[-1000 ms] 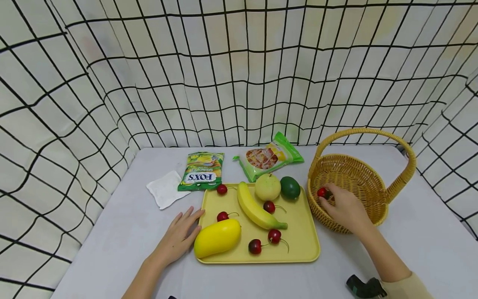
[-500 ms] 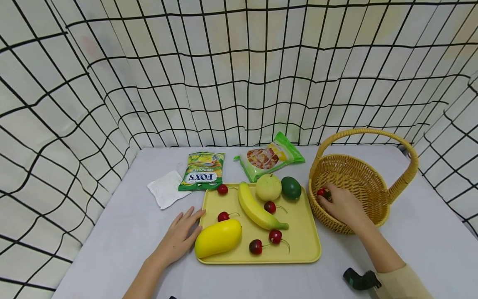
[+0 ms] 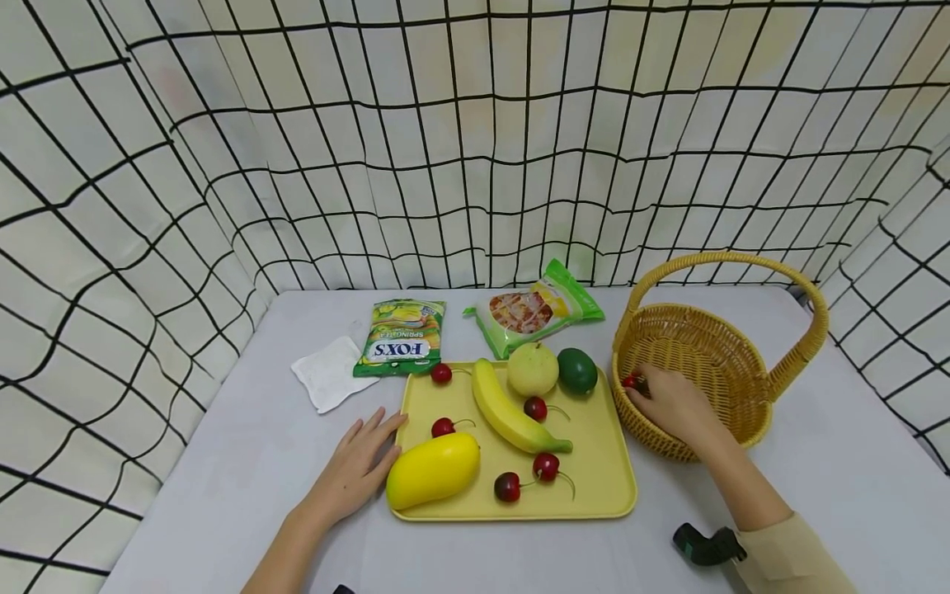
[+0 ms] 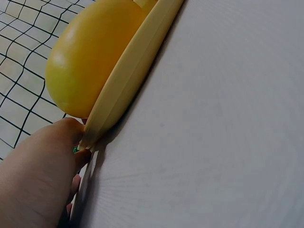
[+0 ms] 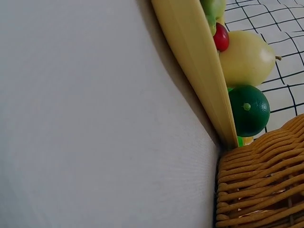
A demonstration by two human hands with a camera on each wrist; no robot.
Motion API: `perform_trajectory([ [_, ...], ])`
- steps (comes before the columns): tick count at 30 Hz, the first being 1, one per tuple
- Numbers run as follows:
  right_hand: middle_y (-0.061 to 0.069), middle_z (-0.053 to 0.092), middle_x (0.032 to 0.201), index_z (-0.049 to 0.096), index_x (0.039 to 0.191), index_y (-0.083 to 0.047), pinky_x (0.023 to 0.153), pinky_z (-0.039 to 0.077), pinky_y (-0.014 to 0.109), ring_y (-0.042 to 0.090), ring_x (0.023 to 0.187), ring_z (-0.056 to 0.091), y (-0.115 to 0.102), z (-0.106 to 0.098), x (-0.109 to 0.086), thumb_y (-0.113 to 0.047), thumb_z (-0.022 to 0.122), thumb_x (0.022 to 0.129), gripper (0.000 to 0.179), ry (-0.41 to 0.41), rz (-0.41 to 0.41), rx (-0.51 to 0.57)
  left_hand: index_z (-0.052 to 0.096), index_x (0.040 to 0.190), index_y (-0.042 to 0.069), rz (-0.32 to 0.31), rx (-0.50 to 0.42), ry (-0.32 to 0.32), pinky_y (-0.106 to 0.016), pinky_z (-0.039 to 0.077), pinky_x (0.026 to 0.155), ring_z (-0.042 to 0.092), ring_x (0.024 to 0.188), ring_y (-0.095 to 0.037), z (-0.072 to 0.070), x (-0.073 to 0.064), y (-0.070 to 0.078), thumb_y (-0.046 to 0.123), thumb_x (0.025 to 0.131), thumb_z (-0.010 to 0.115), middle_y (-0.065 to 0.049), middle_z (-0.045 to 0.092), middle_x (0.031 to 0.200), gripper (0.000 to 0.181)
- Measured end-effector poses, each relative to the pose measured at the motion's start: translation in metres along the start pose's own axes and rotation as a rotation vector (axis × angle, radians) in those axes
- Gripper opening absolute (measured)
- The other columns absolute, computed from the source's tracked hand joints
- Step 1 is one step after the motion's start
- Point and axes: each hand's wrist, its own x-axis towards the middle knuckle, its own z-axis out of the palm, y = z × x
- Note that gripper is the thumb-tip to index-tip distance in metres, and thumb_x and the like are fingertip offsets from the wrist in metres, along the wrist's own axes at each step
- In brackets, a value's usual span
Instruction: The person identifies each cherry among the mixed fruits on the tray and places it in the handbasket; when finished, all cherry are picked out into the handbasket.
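Observation:
In the head view my right hand (image 3: 679, 406) reaches into the wicker basket (image 3: 731, 355), fingertips and thumb pinching a dark red cherry (image 3: 631, 382) close to the basket's left wall. My left hand (image 3: 355, 466) rests with relaxed fingers at the left edge of the yellow tray (image 3: 586, 495). Its thumb lies at the rim, near a yellow mango (image 3: 434, 472). On the tray are also a banana (image 3: 512, 412), a pale green round fruit (image 3: 532, 370), a dark green fruit (image 3: 576, 371) and several cherries (image 3: 508, 487). The right wrist view shows the basket's side (image 5: 266, 185), which hides the hand.
Behind the tray lie a green candy bag (image 3: 401, 338) and a green snack bag (image 3: 527, 315). A white tissue (image 3: 334, 375) is at the left. The basket's tall handle (image 3: 731, 257) arches over it. Black-lined netting (image 3: 490, 157) stands around the white-covered table (image 3: 223, 495).
My right hand has moved slightly left inside the basket, taking the cherry closer to the left wall. My left hand and the fruit on the tray have stayed put.

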Motion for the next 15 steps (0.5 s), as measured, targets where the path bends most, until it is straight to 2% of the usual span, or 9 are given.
perform_trajectory([
  [6,0.008,0.059,0.076,0.056,0.104,0.001,0.047,0.042,0.034,0.021,0.065,0.055,0.0001,0.0006,0.0004,-0.023,0.058,0.088,0.029,0.007,-0.005,-0.015,0.042,0.137,0.018,-0.001,0.0,-0.003,-0.05,0.01,0.109,0.024,0.135,-0.026,0.0,-0.0001,-0.0002,0.034,0.094,0.049,-0.003,0.041,0.14,0.046],
  [15,0.012,0.064,0.085,0.057,0.109,0.001,0.055,0.049,0.04,0.027,0.072,0.06,0.0012,0.0007,-0.0012,-0.023,0.057,0.089,0.031,0.02,-0.038,0.014,0.043,0.137,0.018,-0.001,0.003,0.008,-0.05,0.01,0.109,0.024,0.135,-0.027,0.0001,-0.0009,-0.0001,0.033,0.094,0.05,-0.004,0.042,0.14,0.046],
])
